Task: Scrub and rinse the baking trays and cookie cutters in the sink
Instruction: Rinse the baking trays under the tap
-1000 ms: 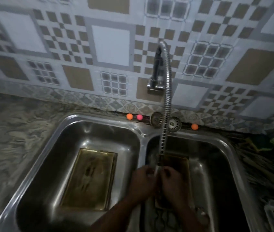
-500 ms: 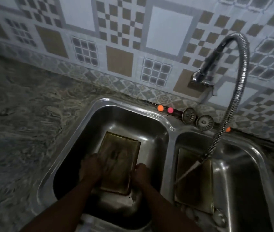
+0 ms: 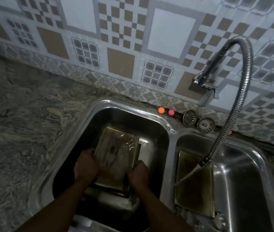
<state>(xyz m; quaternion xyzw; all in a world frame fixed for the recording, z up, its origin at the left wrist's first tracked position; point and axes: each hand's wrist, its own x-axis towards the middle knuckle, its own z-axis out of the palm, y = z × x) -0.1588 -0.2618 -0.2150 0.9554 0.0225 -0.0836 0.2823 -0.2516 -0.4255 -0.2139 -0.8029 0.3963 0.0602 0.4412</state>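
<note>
Head view: a double steel sink (image 3: 89, 124) is filling the lower middle of the frame, set into a marbled counter (image 3: 19, 118) that is running off to the left. In the left basin, at the centre of the frame, a brass-coloured tray (image 3: 116, 156) is sitting tilted, its far end higher and its near end resting over another metal piece I cannot make out. The left hand (image 3: 86, 164) is curling around the tray's left edge, fingers wrapped over the rim, gripping it. The right hand (image 3: 138, 174) is closing on the tray's lower right edge, also gripping it. Both forearms are reaching in from the bottom of the frame.

In the right basin, right of centre, a second tray (image 3: 195, 186) is lying flat against the basin's left wall. A flexible metal hose tap (image 3: 243, 84) is arching from the wall at the upper right down over this basin, and a thin stream of water (image 3: 188, 174) is running from its nozzle onto the second tray.

On the ledge behind the sink, an orange ball (image 3: 161, 110) and a pink ball (image 3: 171, 112) are sitting just beside each other, with two strainers (image 3: 198, 121) to their right. Patterned tiles (image 3: 121, 39) are covering the wall across the top of the frame. Cookie cutters are too hard to tell in the dim light.
</note>
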